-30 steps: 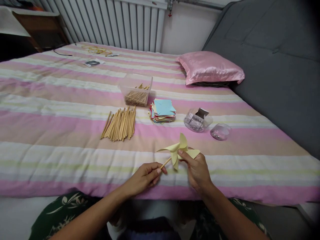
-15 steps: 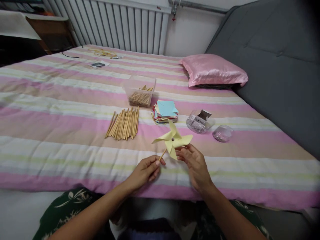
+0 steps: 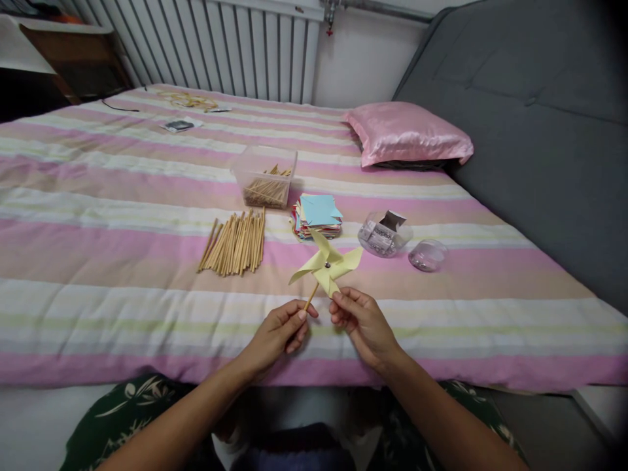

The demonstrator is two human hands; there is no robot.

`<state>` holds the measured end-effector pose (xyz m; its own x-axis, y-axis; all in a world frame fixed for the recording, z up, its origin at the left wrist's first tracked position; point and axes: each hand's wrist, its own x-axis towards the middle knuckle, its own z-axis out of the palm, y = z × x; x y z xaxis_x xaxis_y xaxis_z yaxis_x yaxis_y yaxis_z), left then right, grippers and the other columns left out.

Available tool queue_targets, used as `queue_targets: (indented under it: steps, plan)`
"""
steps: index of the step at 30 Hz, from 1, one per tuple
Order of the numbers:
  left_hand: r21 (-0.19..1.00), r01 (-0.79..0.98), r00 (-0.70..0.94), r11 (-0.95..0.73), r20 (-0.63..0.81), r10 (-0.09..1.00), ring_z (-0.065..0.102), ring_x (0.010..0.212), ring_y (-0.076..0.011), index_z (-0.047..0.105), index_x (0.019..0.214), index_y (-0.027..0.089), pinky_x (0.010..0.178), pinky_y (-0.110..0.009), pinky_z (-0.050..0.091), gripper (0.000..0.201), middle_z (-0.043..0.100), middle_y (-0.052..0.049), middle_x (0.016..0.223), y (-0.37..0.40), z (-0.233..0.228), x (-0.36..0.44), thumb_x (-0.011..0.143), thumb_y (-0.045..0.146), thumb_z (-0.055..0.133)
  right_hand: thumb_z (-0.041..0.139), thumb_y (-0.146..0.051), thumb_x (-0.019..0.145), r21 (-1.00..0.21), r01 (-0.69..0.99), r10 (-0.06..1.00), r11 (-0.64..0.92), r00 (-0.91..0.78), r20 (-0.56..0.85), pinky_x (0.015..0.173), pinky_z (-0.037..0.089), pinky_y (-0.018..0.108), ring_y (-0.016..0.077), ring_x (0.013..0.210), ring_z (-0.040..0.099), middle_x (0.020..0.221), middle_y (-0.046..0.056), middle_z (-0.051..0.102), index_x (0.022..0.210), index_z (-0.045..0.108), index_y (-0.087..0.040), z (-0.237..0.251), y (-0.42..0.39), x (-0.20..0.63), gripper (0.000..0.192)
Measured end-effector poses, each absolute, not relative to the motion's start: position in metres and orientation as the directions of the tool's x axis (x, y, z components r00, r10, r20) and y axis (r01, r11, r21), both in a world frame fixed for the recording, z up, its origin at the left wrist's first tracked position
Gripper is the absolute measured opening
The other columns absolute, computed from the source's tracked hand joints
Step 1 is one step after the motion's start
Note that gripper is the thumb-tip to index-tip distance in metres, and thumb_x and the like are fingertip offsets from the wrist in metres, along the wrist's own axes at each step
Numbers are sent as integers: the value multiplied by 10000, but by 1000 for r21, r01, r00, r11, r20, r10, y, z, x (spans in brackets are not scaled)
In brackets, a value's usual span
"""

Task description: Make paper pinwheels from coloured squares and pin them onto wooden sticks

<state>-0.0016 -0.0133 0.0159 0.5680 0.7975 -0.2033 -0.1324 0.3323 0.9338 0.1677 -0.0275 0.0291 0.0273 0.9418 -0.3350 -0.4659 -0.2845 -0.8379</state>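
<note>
A pale yellow paper pinwheel (image 3: 326,265) on a thin wooden stick stands upright over the striped bedspread (image 3: 122,261), its face turned toward me with a small metal pin at the centre. My left hand (image 3: 279,330) pinches the bottom of the stick between thumb and fingers. My right hand (image 3: 358,319) is just right of it, fingertips touching the lowest blade of the pinwheel.
Behind the pinwheel lie a loose row of wooden sticks (image 3: 235,242), a clear box of sticks (image 3: 265,176), a stack of coloured paper squares (image 3: 318,216), a clear jar of pins (image 3: 383,235) and its lid (image 3: 428,255). A pink pillow (image 3: 407,134) and grey headboard (image 3: 540,118) are at right.
The pinwheel has turned from lying edge-on and tilted to standing upright facing me, moving slightly left. My right hand has slid from behind the blades down to the lowest blade.
</note>
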Motion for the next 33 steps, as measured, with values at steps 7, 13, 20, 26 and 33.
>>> queue_targets:
  steps: [7,13,20,26,33]
  plan:
    - [929,-138,582,342,-203,787,265,400,-40,544,921,142,432,-202,181,257,383,76,511,-14,18,-1,884,384,466,733,-319,645,-872,-467,941,-149,204,-270,452,365,181,70,459,511,554,-23,598,654,588,-158,33,-21,178,216]
    - [922,-141,582,360,-217,784,267,383,-36,554,907,141,433,-197,195,253,394,79,497,-14,18,0,871,384,491,729,-377,641,-885,-448,927,-124,267,-265,448,360,194,80,455,519,575,-16,603,722,610,-161,34,-19,183,259]
    - [891,-141,563,431,-286,775,419,356,-41,546,925,151,370,-171,225,249,575,19,577,-12,12,-3,859,388,506,697,-373,685,-911,-407,914,-75,338,-226,469,341,192,71,509,515,716,-22,621,864,614,-195,26,-21,186,266]
    - [894,-87,573,441,-317,756,403,315,-28,565,926,135,343,-157,239,274,602,11,571,-13,11,-3,847,394,520,685,-344,711,-982,-182,903,41,429,-41,649,424,241,132,723,557,850,12,642,855,659,-197,21,-19,195,207]
    - [909,-14,602,416,-324,729,407,305,-23,582,942,129,339,-153,207,305,616,5,580,-12,10,-3,848,411,514,727,-297,686,-982,-186,967,43,253,-6,743,445,279,154,780,588,825,30,664,925,641,-185,23,-18,192,278]
